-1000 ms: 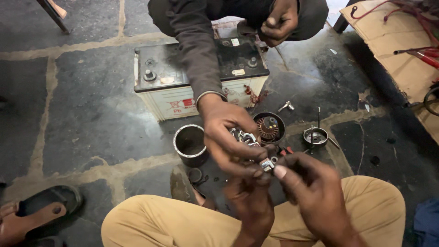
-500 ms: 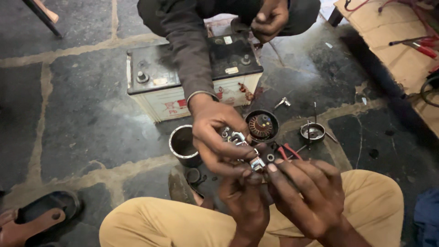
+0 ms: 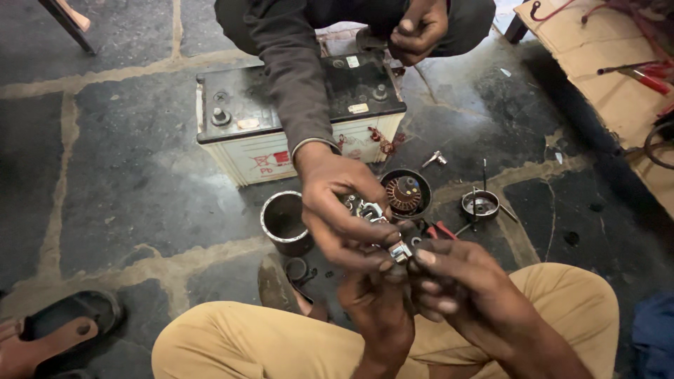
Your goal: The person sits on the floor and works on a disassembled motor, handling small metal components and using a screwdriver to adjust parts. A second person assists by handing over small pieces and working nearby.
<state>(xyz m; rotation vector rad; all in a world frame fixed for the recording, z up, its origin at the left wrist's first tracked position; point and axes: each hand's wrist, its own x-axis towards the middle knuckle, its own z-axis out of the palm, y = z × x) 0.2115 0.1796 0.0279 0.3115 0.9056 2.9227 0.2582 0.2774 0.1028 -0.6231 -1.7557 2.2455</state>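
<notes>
Just in front of the car battery (image 3: 298, 130), the left hand (image 3: 375, 309) and right hand (image 3: 456, 284) pinch a small metal part (image 3: 399, 251) together with a co-worker's hand (image 3: 340, 207), so any tug could drop it among floor parts
</notes>
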